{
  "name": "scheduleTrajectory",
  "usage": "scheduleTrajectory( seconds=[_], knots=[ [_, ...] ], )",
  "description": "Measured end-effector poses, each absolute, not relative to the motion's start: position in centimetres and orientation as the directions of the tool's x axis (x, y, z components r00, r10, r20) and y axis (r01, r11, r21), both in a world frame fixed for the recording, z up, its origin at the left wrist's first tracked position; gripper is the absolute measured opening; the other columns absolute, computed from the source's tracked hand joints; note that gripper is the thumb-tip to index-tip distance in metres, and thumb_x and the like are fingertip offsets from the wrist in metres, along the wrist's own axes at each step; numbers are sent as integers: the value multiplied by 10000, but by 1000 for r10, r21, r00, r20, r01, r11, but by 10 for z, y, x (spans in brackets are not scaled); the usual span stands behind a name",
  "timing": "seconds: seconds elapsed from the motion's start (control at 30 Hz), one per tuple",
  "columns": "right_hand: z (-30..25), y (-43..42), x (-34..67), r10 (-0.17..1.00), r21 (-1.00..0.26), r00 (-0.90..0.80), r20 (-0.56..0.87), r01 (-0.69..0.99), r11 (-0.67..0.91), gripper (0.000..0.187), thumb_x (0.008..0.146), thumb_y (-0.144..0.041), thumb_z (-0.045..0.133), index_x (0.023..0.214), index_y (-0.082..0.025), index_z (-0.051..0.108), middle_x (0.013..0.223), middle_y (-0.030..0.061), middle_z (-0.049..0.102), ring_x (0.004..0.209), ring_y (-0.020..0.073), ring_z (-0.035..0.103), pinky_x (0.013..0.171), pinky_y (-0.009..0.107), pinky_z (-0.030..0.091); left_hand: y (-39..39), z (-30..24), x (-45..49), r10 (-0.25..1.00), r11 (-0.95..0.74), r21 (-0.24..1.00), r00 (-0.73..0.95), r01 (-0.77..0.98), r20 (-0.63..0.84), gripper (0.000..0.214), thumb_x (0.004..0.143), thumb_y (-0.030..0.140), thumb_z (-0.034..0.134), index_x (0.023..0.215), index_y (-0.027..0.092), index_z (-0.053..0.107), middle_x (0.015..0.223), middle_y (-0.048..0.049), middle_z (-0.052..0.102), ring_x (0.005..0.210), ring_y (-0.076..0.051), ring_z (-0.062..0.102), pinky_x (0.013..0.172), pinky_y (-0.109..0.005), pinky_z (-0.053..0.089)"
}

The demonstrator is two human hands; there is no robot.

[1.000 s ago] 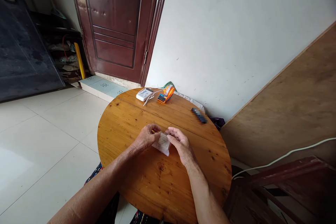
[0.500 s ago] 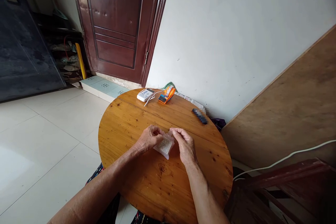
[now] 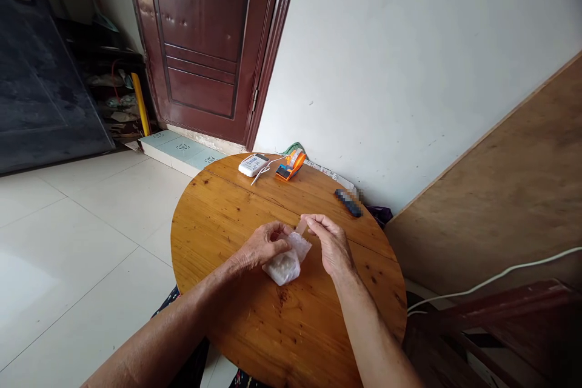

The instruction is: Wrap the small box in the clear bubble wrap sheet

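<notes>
Left grip: our left hand [image 3: 266,245] was closed on the packet, the thumb laid over its upper side and the fingers bent at its far edge, partly hidden.
Right grip: our right hand [image 3: 333,244] had thumb and fingertips pinched together on the tape strip, raised to the right of the packet.
Packet: we had a small, squarish packet in whitish, translucent bubble-wrap-like material [image 3: 282,268] near the middle of the worktop, between our hands; a loose, crumpled flap stuck out towards the right hand.
Tape strip: a narrow, translucent, pale strip [image 3: 301,226] ran from our right fingertips down to the flap; we could not tell how firmly it stuck there.
Worktop: we worked at a round, honey-brown wooden worktop [image 3: 213,212] with dark knots and a seam across it.
Far edge: we saw a flat white plastic case with a dark panel [image 3: 253,165] and a thin white cable [image 3: 260,176], just beside an orange-and-blue plastic tape dispenser [image 3: 294,163].
Right side: a long, black, blurred object [image 3: 349,203] lay near the rim.
Beyond: a dark red panelled door [image 3: 204,66] and a white wall [image 3: 386,73] stood past our worktop.
</notes>
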State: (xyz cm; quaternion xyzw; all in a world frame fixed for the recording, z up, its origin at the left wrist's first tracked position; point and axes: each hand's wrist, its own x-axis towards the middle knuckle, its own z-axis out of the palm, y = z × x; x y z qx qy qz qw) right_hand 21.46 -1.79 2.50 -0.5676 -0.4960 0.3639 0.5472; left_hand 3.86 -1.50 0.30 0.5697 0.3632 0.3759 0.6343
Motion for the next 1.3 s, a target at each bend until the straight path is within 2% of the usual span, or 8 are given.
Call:
scheduleTrajectory(
  seconds=[0.27,0.47,0.63,0.77,0.83,0.97,1.17,1.3],
  knots=[
    [25,10,226,943,-973,293,160,208,101,343,668,-517,707,765,-188,694,978,83,746,953,232,628,761,317,446,-16,-4,40,829,258,953,542,-159,-135,300,670,368,649,844,124,630,667,3,561,570,-111,478,557,-244,355],
    [0,2,237,888,-933,425,176,360,13,477,685,-554,648,993,-190,644,896,66,698,800,212,641,714,331,479,-14,-5,43,880,333,926,412,-177,-237,386,629,319,685,951,106,693,700,-20,613,627,-134,525,607,-258,388],
    [25,-36,215,952,-726,206,226,688,24,438,804,-585,541,1018,-209,615,633,-14,611,599,174,571,605,290,428,-15,-4,42,911,285,923,374,-260,-176,363,650,381,705,879,99,709,714,-36,631,652,-144,533,622,-256,396],
    [30,-51,186,972,-481,157,173,875,-56,549,794,-468,600,1273,-209,540,786,35,700,739,220,646,648,293,407,-14,-9,43,888,303,872,446,-385,-112,416,706,509,695,799,104,680,704,-47,628,636,-152,550,618,-267,417],
    [24,-51,182,970,-433,180,163,897,-94,507,800,-341,577,1284,-196,537,860,62,723,793,227,661,659,291,399,-14,-11,44,884,327,850,453,-414,-120,473,715,562,690,805,98,679,691,-52,627,634,-159,564,624,-274,432],
    [12,-48,198,956,-493,215,199,865,-92,391,796,-213,479,1169,-216,595,806,28,730,705,195,645,626,275,373,-13,-8,44,902,314,834,416,-455,-112,490,691,561,725,816,89,692,710,-66,647,641,-170,582,646,-293,460],
    [1,-43,227,928,-671,270,259,741,-28,302,791,-316,480,1033,-212,628,760,25,733,672,192,636,629,266,408,-8,-5,41,947,212,853,317,-477,-58,428,685,501,744,824,98,710,780,-74,689,732,-192,610,706,-300,469],
    [-7,-38,232,935,-712,254,249,702,-1,301,793,-325,484,1039,-221,621,777,19,739,671,188,639,643,266,425,-7,-10,37,959,151,927,279,-344,-53,445,706,484,714,963,121,732,948,-92,727,891,-238,638,826,-331,473]
  ],
)
